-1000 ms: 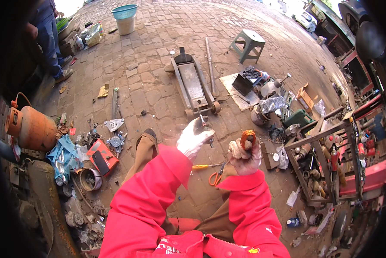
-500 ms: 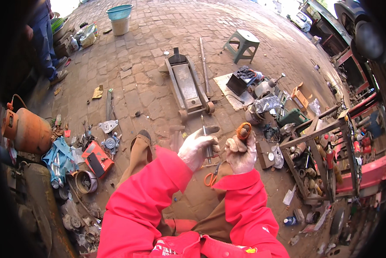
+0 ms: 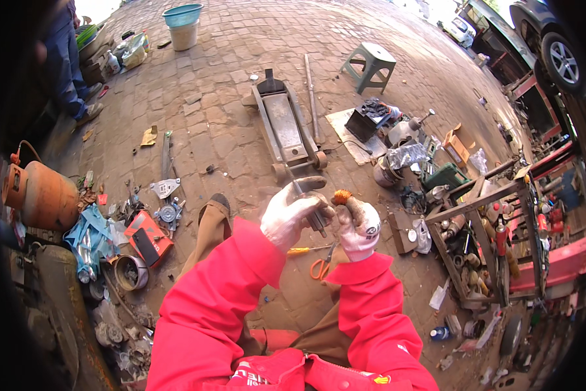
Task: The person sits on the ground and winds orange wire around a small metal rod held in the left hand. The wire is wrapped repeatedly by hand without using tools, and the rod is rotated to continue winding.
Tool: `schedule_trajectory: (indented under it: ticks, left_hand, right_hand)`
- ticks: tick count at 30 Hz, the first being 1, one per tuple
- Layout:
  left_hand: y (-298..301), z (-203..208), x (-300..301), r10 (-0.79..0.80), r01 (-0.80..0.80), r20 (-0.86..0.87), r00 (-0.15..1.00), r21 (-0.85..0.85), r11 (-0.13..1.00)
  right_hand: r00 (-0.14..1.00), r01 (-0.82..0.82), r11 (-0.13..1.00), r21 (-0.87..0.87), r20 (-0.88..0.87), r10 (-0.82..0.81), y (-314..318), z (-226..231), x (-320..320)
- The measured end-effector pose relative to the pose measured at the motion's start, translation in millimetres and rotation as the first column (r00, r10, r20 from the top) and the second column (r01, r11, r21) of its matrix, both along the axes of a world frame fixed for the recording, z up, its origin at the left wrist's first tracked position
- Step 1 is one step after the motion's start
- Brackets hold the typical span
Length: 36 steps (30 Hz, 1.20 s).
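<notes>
My left hand (image 3: 291, 214), in a stained white glove, is closed around a slim metal rod with a thicker lower end (image 3: 318, 223); the rod's thin tip sticks up past the fingers, and part of it is hidden. Close by on the right, my gloved right hand (image 3: 358, 228) is turned with its back partly showing. Its fingers are closed on a small orange-brown bundle (image 3: 340, 197), which looks like coiled wire or string. Below the hands, scissors with orange handles (image 3: 319, 268) and a yellow-handled screwdriver (image 3: 299, 251) lie on the paving.
A floor jack (image 3: 283, 127) stands ahead, a long bar (image 3: 310, 98) beside it. Right are a plastic stool (image 3: 369, 65) and a metal frame rack (image 3: 475, 208) full of parts. Left are an orange gas cylinder (image 3: 50, 195) and a phone (image 3: 146, 249) on a red box. Another person stands far left.
My right hand has turned and moved left and slightly down, closer to the left. The rod in my left hand has tilted, its upper tip leaning left.
</notes>
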<state>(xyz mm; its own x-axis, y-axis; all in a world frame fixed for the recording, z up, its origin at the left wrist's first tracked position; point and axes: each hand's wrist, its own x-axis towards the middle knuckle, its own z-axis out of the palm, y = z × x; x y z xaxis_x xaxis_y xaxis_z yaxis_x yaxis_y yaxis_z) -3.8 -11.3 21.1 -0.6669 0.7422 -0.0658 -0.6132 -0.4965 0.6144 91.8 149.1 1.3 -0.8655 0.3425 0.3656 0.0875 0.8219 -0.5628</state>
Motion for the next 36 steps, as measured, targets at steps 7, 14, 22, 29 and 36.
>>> schedule_trajectory:
  ticks: [7,14,22,29,36]
  left_hand:
    - [-23.9,6.1,-29.1,0.051,-0.078,-0.109,0.993,-0.259,0.963]
    - [-31.6,5.4,-38.4,0.064,-0.223,-0.393,0.917,-0.372,0.901]
    - [-25.7,14.6,-31.0,-0.036,-0.069,-0.282,0.959,-0.357,0.932]
    - [-17.9,4.4,-26.9,-0.180,0.085,-0.249,0.952,-0.348,0.933]
    - [-7.9,-9.7,-21.1,-0.200,0.105,-0.259,0.945,-0.341,0.934]
  right_hand:
    - [0.933,-0.326,0.935,0.139,-0.110,0.341,-11.2,13.0,-16.2]
    - [0.836,-0.536,0.844,-0.021,-0.147,0.528,-18.8,-4.2,-16.0]
    - [0.909,-0.380,0.330,-0.864,-0.282,0.306,-17.1,-23.1,2.3]
    - [0.916,-0.394,0.130,-0.910,-0.376,0.139,-15.3,-30.4,-2.4]
    - [0.962,-0.262,-0.038,-0.964,-0.259,-0.083,-15.8,-21.2,-4.1]
